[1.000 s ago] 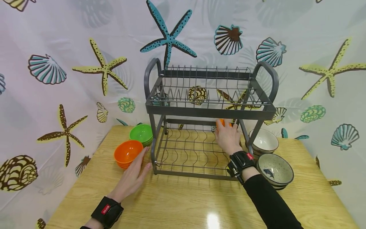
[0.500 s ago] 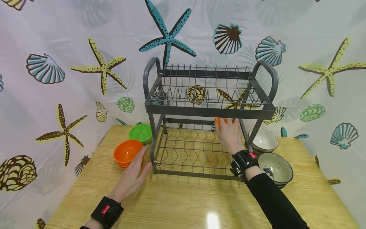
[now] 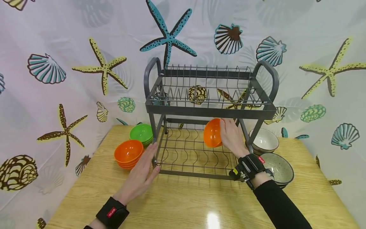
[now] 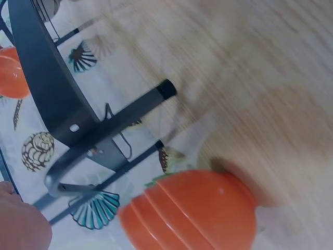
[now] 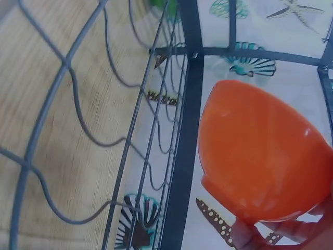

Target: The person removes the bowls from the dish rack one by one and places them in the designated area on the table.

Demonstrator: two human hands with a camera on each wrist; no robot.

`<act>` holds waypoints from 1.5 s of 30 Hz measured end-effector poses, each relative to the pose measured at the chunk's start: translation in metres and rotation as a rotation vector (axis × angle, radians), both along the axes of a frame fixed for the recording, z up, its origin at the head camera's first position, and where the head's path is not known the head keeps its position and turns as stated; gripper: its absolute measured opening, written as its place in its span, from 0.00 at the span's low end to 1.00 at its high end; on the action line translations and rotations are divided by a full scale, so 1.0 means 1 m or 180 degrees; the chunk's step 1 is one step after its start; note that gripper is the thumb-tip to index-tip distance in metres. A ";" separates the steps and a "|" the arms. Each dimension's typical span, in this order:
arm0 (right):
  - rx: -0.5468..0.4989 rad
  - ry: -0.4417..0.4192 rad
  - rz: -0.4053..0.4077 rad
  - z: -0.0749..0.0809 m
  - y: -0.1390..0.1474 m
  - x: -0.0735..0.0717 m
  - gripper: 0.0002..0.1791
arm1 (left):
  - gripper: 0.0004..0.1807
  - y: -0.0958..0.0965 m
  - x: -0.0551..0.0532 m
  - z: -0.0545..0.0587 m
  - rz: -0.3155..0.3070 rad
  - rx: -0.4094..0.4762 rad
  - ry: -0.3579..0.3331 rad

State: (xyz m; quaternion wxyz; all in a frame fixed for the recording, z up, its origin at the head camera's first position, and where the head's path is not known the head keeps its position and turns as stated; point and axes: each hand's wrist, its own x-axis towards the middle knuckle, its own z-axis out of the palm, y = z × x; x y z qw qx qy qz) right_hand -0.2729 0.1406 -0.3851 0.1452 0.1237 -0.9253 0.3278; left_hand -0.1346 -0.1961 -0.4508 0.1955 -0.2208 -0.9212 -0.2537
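Observation:
A grey two-tier wire dish rack [image 3: 210, 113] stands on the wooden table [image 3: 186, 203]. My right hand [image 3: 232, 136] grips an orange bowl [image 3: 212, 132] on its side inside the lower tier, above the wire shelf [image 5: 78, 156]; the right wrist view shows the bowl [image 5: 257, 148] held from below by fingertips [image 5: 270, 234]. My left hand [image 3: 143, 173] lies flat with straight fingers at the rack's front left leg [image 3: 154, 152], next to a stack of orange bowls [image 3: 128, 153]. That stack [image 4: 190, 211] and the rack frame [image 4: 49, 88] fill the left wrist view.
Green bowls [image 3: 141, 133] are stacked behind the orange stack, left of the rack. Two stacks of patterned ceramic bowls [image 3: 264, 141] [image 3: 276, 171] sit to the rack's right. A seashell-print curtain [image 3: 57, 63] closes off the back and sides. The upper tier holds nothing.
My right hand has drawn the orange bowl forward and left from the back right of the lower tier, so it now shows fully. My left hand slid forward to the rack's front leg.

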 end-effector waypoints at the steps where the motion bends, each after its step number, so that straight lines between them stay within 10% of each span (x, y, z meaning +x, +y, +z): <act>1: -0.0093 -0.0099 0.0033 0.001 0.001 0.001 0.27 | 0.40 0.002 0.000 0.000 -0.0023 -0.0020 0.0009; 16: -0.1064 -0.1331 0.0601 -0.004 0.013 0.027 0.31 | 0.38 0.033 0.000 0.010 -0.0388 -0.0384 0.0038; 45: -0.1936 -0.2037 0.1368 -0.035 -0.006 0.075 0.30 | 0.17 0.097 -0.002 0.028 -0.1347 -0.0715 0.1256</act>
